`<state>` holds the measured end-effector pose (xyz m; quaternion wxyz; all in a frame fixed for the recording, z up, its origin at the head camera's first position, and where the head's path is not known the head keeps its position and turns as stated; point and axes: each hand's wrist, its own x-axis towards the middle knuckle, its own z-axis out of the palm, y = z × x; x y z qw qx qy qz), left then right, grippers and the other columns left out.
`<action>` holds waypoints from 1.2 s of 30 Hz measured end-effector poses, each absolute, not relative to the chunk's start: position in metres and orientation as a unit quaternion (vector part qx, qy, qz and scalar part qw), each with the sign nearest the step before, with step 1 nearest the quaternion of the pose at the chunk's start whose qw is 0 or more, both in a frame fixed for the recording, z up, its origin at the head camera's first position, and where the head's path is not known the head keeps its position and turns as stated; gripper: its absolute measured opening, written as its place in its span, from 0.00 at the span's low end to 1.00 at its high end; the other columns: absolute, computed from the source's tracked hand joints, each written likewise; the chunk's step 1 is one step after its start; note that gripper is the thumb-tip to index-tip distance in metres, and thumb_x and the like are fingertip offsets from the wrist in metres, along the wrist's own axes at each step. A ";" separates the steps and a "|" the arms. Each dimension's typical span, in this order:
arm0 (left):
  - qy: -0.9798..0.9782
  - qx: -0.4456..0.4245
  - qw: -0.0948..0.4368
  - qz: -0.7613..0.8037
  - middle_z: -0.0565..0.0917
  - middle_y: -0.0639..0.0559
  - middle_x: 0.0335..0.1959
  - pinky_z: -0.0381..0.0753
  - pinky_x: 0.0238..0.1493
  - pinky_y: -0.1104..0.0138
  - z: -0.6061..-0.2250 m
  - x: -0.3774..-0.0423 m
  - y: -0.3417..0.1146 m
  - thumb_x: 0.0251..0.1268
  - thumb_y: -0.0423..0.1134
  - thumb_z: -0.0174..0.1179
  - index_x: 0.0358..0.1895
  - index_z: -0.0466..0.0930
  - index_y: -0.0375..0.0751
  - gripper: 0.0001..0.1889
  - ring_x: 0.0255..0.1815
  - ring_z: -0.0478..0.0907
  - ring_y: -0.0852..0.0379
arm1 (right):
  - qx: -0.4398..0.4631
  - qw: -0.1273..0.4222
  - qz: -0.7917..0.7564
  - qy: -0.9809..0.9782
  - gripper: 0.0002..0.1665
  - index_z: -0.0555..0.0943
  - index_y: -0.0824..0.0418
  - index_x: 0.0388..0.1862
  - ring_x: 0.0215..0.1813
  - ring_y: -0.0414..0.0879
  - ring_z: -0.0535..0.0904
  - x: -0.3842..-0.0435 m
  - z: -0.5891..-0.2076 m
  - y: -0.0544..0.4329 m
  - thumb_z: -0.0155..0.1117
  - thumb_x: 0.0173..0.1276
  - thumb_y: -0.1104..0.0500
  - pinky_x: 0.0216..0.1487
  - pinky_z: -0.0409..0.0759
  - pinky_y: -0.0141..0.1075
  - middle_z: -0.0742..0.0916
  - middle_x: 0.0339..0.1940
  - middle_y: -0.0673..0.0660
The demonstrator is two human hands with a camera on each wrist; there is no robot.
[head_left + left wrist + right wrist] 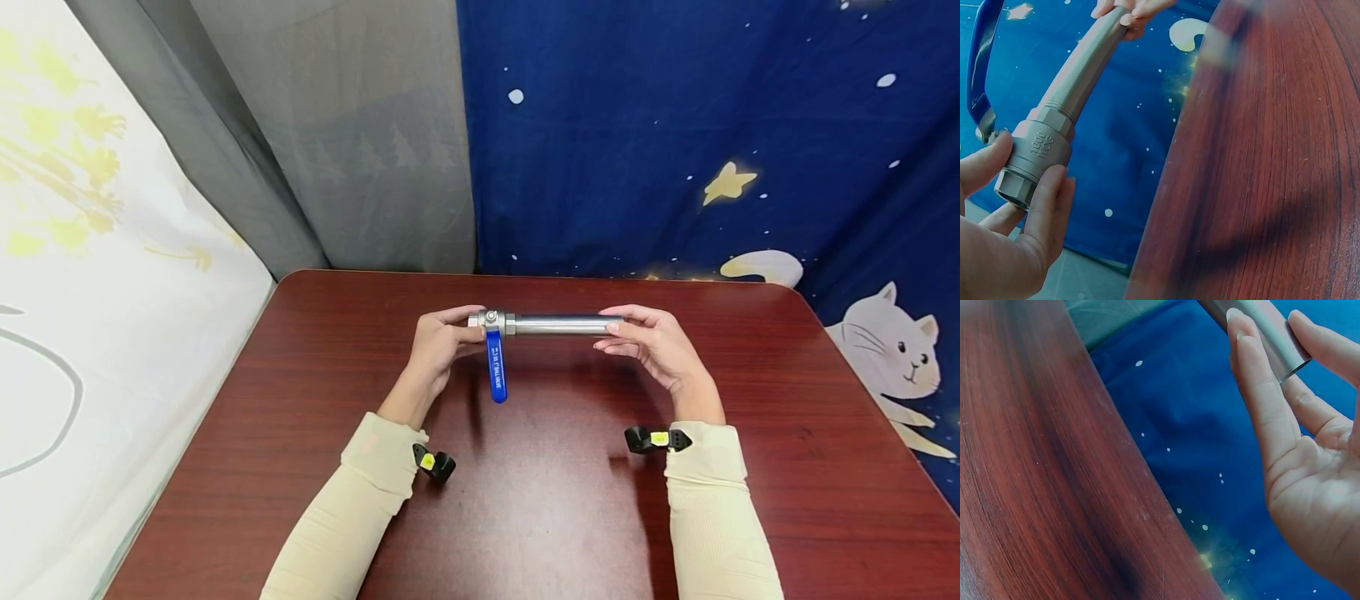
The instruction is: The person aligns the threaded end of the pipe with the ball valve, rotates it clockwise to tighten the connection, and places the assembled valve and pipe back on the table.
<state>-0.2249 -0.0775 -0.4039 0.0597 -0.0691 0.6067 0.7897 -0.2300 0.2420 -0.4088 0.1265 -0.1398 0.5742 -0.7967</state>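
Note:
A metal ball valve with a blue lever handle is joined to a straight steel pipe. The assembly is held level above the table, the lever pointing toward the person. My left hand grips the valve body at its open left end, thumb on one side and fingers on the other. Raised lettering shows on the valve body in the left wrist view. My right hand pinches the pipe's far right end between thumb and fingers; the pipe's open end shows in the right wrist view.
A reddish-brown wooden table with rounded far corners lies beneath both hands. Behind it hang a grey curtain and a blue curtain with stars and a cat. A white patterned cloth borders the left side.

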 end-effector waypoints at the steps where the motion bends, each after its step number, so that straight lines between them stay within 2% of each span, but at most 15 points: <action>1: 0.606 -0.070 0.061 0.790 0.80 0.37 0.50 0.87 0.40 0.62 -0.404 -0.225 -0.078 0.52 0.18 0.60 0.52 0.82 0.30 0.21 0.32 0.84 0.55 | -0.140 0.127 -0.798 0.572 0.14 0.79 0.72 0.52 0.37 0.55 0.88 -0.230 -0.409 0.242 0.58 0.68 0.72 0.41 0.85 0.40 0.86 0.41 0.61; 9: 0.602 -0.066 0.063 0.793 0.81 0.36 0.50 0.87 0.40 0.62 -0.404 -0.225 -0.078 0.52 0.18 0.60 0.53 0.82 0.29 0.21 0.31 0.84 0.55 | -0.139 0.130 -0.802 0.566 0.15 0.79 0.73 0.52 0.36 0.54 0.88 -0.229 -0.408 0.242 0.58 0.67 0.73 0.40 0.86 0.40 0.86 0.39 0.61; 18: 0.610 -0.066 0.065 0.787 0.80 0.37 0.52 0.86 0.41 0.63 -0.403 -0.226 -0.080 0.54 0.19 0.60 0.55 0.81 0.29 0.21 0.33 0.84 0.55 | -0.140 0.116 -0.789 0.588 0.24 0.79 0.69 0.55 0.33 0.53 0.87 -0.228 -0.407 0.240 0.62 0.59 0.79 0.40 0.86 0.41 0.83 0.33 0.60; 27: 0.603 -0.068 0.062 0.793 0.80 0.36 0.50 0.87 0.38 0.64 -0.404 -0.226 -0.080 0.52 0.18 0.60 0.54 0.81 0.28 0.22 0.30 0.84 0.56 | -0.130 0.121 -0.784 0.595 0.21 0.80 0.69 0.53 0.32 0.53 0.88 -0.228 -0.407 0.240 0.61 0.61 0.78 0.40 0.86 0.41 0.83 0.32 0.60; 36: 0.604 -0.066 0.062 0.792 0.81 0.37 0.50 0.87 0.39 0.63 -0.404 -0.225 -0.080 0.53 0.18 0.60 0.54 0.81 0.29 0.22 0.31 0.84 0.56 | -0.145 0.137 -0.791 0.579 0.14 0.80 0.70 0.50 0.35 0.52 0.88 -0.230 -0.409 0.241 0.59 0.66 0.73 0.41 0.86 0.40 0.86 0.37 0.61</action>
